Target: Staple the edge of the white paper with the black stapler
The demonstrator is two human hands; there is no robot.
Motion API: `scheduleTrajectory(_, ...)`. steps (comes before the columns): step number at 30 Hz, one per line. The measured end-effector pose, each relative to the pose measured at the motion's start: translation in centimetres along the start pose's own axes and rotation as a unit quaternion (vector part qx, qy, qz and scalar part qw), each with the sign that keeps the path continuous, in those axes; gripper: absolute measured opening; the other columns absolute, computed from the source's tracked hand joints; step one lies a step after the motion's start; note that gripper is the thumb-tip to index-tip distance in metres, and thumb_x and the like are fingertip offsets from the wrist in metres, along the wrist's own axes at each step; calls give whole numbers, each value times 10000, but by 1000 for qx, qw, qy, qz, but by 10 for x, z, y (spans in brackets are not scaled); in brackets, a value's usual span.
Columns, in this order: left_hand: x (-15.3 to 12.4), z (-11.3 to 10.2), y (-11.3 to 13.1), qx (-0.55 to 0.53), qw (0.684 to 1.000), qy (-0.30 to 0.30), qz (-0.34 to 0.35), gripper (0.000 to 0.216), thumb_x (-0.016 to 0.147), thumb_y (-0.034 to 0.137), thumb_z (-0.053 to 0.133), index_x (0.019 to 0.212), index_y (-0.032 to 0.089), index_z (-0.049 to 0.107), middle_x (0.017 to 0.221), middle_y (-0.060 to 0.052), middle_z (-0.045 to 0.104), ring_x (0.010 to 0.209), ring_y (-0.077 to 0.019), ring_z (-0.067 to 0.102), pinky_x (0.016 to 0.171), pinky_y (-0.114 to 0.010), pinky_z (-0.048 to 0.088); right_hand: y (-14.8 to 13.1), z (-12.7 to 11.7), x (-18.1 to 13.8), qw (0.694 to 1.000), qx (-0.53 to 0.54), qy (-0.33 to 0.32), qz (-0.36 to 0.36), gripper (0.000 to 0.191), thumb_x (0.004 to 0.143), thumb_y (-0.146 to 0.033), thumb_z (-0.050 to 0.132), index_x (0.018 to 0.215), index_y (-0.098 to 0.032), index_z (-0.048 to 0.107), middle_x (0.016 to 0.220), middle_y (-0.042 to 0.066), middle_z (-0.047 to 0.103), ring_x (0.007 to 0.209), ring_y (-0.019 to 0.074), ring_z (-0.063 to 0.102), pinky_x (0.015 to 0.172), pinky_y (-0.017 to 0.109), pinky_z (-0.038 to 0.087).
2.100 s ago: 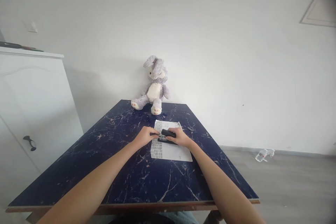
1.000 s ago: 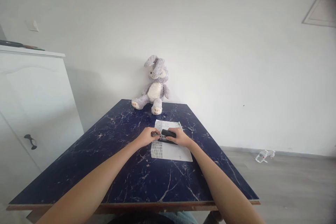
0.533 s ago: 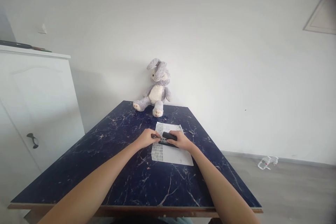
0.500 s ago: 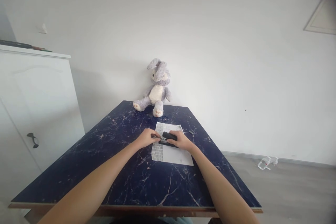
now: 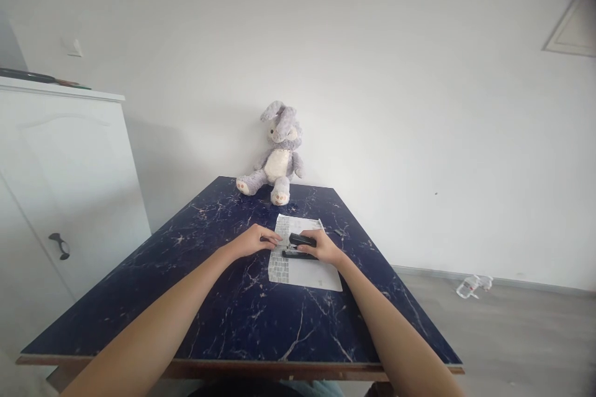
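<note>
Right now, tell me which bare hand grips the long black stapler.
The right hand, clasping the black stapler; the left hand sits beyond its free end.

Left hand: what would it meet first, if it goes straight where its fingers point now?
The left hand would probably meet the left end of the black stapler first, though depth is unclear.

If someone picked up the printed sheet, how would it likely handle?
The sheet would probably flop, since it looks thin and its far right corner seems to curl. It should be light, though the stapler over it, in the right hand, might pin it.
</note>
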State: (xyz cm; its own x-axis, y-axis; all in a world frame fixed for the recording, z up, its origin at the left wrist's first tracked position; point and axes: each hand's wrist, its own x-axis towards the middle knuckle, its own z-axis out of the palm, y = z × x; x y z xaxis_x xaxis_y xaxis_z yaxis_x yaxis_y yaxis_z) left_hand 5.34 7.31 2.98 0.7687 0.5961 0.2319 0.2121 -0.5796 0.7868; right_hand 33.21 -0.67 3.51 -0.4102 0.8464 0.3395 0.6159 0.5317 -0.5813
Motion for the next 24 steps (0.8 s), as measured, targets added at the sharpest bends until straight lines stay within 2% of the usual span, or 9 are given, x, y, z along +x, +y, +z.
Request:
scheduleTrajectory(6,4,23,24,-15,996,70,43,265,800,212,707,1063,187,719,942,-56,774,906,-230,721,875,-332,512,-16,12,5,998,8,56,-24,457,889,-624,619,865,-169,651,729,14,605,660,156,512,613,264,358)
scheduleTrajectory(10,5,26,25,6,996,69,53,215,797,158,671,1007,190,706,908,-27,756,869,-206,700,821,-308,495,-22,18,5,996,0,82,-34,467,860,-639,649,858,-172,659,716,18,617,641,152,519,597,259,365)
scheduleTrajectory(13,6,26,21,36,997,37,56,208,818,185,660,1021,207,697,939,-26,747,899,-212,693,812,-305,501,-24,16,4,997,-14,60,-50,438,825,-618,708,868,-183,684,743,37,664,655,169,566,611,269,400)
scheduleTrajectory(16,8,26,15,97,992,65,48,251,887,297,629,1121,221,679,1050,-53,738,992,-232,681,882,-334,502,-21,4,3,996,-35,71,-48,388,829,-566,729,915,-188,708,805,56,709,709,195,621,654,287,447)
scheduleTrajectory(18,7,25,11,150,985,77,44,359,963,376,534,1275,226,631,1238,-93,693,1147,-253,635,995,-373,465,-15,-9,3,990,-60,124,-19,335,851,-502,718,973,-190,717,887,65,734,779,212,656,709,301,479)
scheduleTrajectory(19,6,25,9,180,981,59,44,423,990,406,487,1366,236,580,1356,-106,636,1249,-265,581,1059,-397,424,-10,-16,2,985,-77,152,7,312,863,-465,706,1017,-193,718,942,71,744,824,223,672,742,310,492)
scheduleTrajectory(21,4,24,7,245,968,-15,42,498,1015,462,425,1481,294,478,1536,-82,488,1412,-279,433,1156,-457,311,3,-32,-3,969,-126,198,77,318,882,-412,672,1123,-208,713,1055,83,751,916,251,690,809,336,508)
scheduleTrajectory(22,3,23,7,276,959,-51,38,496,1021,484,403,1488,330,467,1571,-57,448,1448,-281,383,1178,-489,257,10,-40,-7,958,-159,209,116,338,889,-399,656,1171,-220,707,1102,88,748,961,268,691,842,355,510)
scheduleTrajectory(24,2,20,10,329,940,-80,32,435,1030,503,374,1396,357,558,1515,-35,519,1417,-280,418,1181,-534,195,25,-53,-15,933,-225,211,185,376,901,-394,631,1241,-245,695,1170,95,737,1043,301,682,914,402,499)
